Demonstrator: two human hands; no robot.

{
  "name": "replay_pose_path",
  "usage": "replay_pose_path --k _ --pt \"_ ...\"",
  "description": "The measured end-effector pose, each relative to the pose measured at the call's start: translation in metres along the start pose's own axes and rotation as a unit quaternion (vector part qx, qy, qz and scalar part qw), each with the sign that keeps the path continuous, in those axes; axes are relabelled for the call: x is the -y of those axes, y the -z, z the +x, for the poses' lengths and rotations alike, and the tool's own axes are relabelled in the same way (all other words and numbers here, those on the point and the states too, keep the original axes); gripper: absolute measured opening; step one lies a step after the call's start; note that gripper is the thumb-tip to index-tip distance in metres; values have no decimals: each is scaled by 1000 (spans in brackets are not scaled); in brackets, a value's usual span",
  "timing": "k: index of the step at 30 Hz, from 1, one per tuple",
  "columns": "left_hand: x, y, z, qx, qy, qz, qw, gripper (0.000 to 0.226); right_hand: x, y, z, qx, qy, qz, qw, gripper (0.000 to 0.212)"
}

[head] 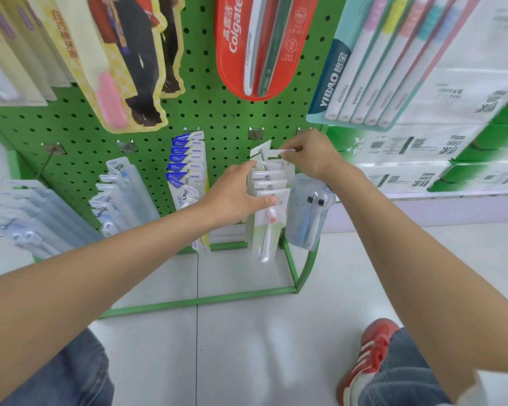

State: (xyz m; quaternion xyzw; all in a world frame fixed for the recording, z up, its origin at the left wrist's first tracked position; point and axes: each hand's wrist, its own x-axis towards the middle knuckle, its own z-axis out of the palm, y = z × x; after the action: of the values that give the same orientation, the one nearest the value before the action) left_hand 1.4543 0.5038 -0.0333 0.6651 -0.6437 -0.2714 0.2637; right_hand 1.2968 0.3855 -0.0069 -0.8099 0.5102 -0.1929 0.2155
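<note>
closest to me, a red sneaker (370, 356) and knees in jeans (79, 370) sit over the white tiled floor (247, 332). further out, my left hand (236, 197) grips the row of carded toothbrushes (269, 187) hanging low on the green pegboard rack (223, 118). its fingers curl over the back of the row and the thumb presses on the front card. just beyond, my right hand (308, 155) pinches the top edge of a white card (285, 150) between thumb and forefinger, up by the hook. it's blurred there, so i can't tell whether that card is threaded on. frog packs (185, 168) hang to the left, a blue toothbrush pack (305, 218) to the right, and a red colgate pack (235, 54) above.
</note>
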Motion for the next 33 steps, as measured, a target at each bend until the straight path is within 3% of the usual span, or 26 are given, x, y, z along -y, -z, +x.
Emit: replay_pose_path --k 21,26,28,33 --pt "-1 -3 -1 32 4 -48 998 73 18 -18 -1 -3 -6 87 996 12" --pt "-1 -1 -1 34 1 -51 998 72 17 -14 5 -70 -35 102 992 6" --pt "-1 -2 -1 38 0 -51 998 72 16 -17 8 -78 -47 83 992 14" --pt "-1 -1 -1 38 2 -54 998 71 24 -26 13 -14 -61 87 994 18"
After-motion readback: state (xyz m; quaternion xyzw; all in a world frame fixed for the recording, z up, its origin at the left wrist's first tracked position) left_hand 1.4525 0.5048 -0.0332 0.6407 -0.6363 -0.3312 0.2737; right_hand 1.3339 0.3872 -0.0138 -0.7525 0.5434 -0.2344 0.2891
